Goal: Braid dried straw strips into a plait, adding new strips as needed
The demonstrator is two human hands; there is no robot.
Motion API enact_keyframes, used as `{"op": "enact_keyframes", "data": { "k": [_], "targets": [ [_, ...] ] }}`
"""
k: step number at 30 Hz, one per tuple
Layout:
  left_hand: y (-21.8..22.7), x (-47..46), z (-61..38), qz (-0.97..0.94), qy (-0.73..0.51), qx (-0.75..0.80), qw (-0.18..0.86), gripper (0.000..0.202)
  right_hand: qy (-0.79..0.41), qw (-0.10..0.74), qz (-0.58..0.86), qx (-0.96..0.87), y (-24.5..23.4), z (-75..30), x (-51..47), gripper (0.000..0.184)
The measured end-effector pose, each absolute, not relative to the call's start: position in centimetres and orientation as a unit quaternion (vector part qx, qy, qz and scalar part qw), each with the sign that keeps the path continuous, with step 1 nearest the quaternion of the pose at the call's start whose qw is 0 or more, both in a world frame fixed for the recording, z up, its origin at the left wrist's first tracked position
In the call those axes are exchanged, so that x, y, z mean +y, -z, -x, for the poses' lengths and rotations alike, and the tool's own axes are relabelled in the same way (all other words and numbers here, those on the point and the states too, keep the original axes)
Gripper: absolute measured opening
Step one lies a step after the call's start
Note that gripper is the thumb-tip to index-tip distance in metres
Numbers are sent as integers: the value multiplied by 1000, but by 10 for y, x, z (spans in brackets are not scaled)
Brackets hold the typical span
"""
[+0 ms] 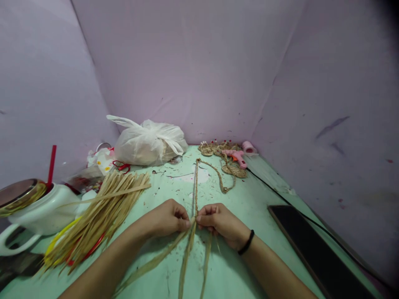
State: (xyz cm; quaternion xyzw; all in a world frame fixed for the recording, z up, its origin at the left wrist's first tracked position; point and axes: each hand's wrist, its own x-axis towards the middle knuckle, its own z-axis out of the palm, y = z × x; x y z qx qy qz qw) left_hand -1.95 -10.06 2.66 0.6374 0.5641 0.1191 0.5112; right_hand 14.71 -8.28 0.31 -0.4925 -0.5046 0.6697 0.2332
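Note:
My left hand and my right hand meet at the middle of the green table, fingers pinched together on loose straw strands that trail toward me. From the pinch a finished straw braid runs away across the table, then loops back on the right. A black band circles my right wrist.
A bundle of dry straw strips lies at the left beside a white pot. A white plastic bag sits at the back. Coiled braid pieces and a pink glue gun lie back right. A dark flat slab rests at the right.

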Motion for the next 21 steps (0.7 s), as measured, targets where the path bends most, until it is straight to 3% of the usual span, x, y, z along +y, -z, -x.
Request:
{"op": "enact_keyframes", "data": {
  "k": [5,17,21],
  "targets": [
    [-14,-97,16,-673,-181,563,443,14,-674,236,490,-500,-4,-148,-83,4],
    [-8,-102,3,-620,-202,607,454,17,-680,242,480,-499,-2,-149,-83,5],
    [-9,-104,2,-665,-207,590,408,20,-680,247,478,-498,-3,-149,-83,4]
  ]
}}
